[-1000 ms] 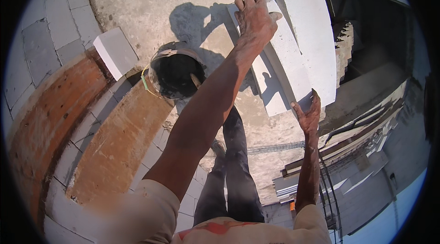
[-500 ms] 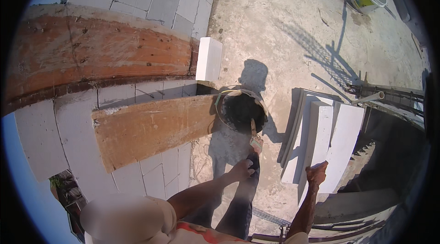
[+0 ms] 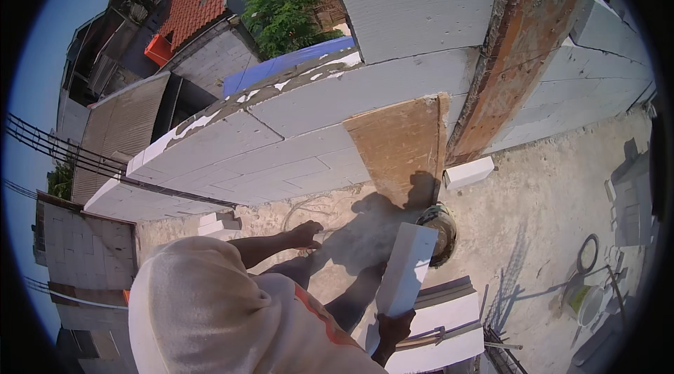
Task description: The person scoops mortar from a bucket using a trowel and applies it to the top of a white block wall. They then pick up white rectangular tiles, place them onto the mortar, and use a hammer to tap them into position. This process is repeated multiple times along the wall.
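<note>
block (image 3: 406,268) now up in right fingers (image 3: 401,322)

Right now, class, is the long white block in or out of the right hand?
In: the right hand clasps the long white block by its near end.

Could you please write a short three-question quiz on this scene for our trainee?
1. Which hand grips the long white block?
2. True or false: the brown board lies flat on the floor.
3. Which is nearest that block: A, the black hoop; B, the dark bucket; C, the red-tiled roof?

Key: 1. The right hand. 2. False; it stands up by the pale block wall. 3. B.
</note>
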The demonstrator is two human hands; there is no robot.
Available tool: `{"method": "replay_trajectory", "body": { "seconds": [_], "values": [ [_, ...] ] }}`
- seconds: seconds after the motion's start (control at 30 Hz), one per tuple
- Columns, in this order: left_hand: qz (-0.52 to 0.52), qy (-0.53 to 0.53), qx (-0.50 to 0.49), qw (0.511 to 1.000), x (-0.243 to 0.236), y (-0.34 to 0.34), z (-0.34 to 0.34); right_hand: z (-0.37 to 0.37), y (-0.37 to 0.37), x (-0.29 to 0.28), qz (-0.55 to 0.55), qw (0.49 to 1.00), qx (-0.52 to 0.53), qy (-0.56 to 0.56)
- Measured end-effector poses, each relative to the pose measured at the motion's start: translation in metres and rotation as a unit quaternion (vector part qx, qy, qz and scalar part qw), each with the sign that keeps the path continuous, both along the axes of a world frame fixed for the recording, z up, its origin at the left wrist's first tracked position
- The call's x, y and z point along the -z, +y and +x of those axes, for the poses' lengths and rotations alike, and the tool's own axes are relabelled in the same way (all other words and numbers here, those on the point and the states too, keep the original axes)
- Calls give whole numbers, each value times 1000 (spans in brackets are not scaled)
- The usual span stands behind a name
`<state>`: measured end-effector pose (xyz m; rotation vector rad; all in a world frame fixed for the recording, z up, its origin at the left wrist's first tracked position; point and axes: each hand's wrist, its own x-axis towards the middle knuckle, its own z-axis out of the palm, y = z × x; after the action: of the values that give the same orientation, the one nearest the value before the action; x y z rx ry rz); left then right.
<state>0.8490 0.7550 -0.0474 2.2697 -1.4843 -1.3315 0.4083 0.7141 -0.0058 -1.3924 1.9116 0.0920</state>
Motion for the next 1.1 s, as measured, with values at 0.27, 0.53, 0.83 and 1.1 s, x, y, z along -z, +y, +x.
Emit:
{"method": "replay_trajectory", "body": {
  "seconds": [0.27,0.53,0.83,1.1],
  "values": [
    [-228,60,-148,961,-99,113,50,118,2,-140,-98,904,-415,-1],
    [-227,224,-235,918,-227,246,154,312,-15,-384,-137,647,-750,10],
    [-558,144,-410,707,-371,235,229,477,-66,-537,-347,467,-813,-9],
    [-615,115,-394,674,-404,157,287,560,-149,-543,-368,441,-816,-68]
  ]
}}
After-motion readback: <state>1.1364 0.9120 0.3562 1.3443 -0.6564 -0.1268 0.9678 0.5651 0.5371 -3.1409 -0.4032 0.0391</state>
